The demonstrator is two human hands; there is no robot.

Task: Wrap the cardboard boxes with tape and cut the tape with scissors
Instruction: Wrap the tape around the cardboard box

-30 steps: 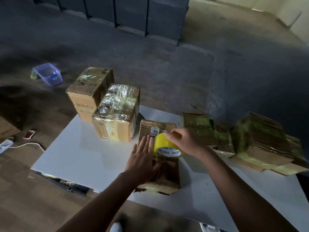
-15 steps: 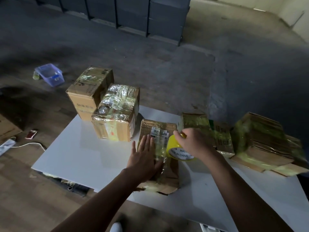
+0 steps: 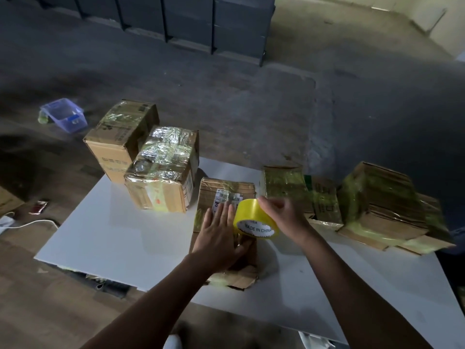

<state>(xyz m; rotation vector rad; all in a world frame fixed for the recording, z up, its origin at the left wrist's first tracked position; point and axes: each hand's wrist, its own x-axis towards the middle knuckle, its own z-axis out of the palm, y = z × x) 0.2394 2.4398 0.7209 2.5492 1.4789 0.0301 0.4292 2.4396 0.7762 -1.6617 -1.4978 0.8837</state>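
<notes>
A flat, worn cardboard box point(image 3: 227, 195) with a white label lies in the middle of the white table point(image 3: 120, 233). My left hand point(image 3: 219, 235) presses flat on its top with fingers straight. My right hand point(image 3: 284, 212) grips a yellow tape roll point(image 3: 254, 220), held tilted just above the box's right side, beside my left fingers. No scissors are in view.
Two taped boxes point(image 3: 163, 170) point(image 3: 120, 137) stand at the table's back left. Flattened taped cartons point(image 3: 302, 192) point(image 3: 385, 205) lie along the right. On the floor sit a blue plastic tub point(image 3: 65, 117), a white cable point(image 3: 27, 222) and dark cabinets point(image 3: 191, 18) behind.
My right hand carried the tape roll right and towards the box's far end, then back a little left and nearer. My left hand stayed pressed on the box.
</notes>
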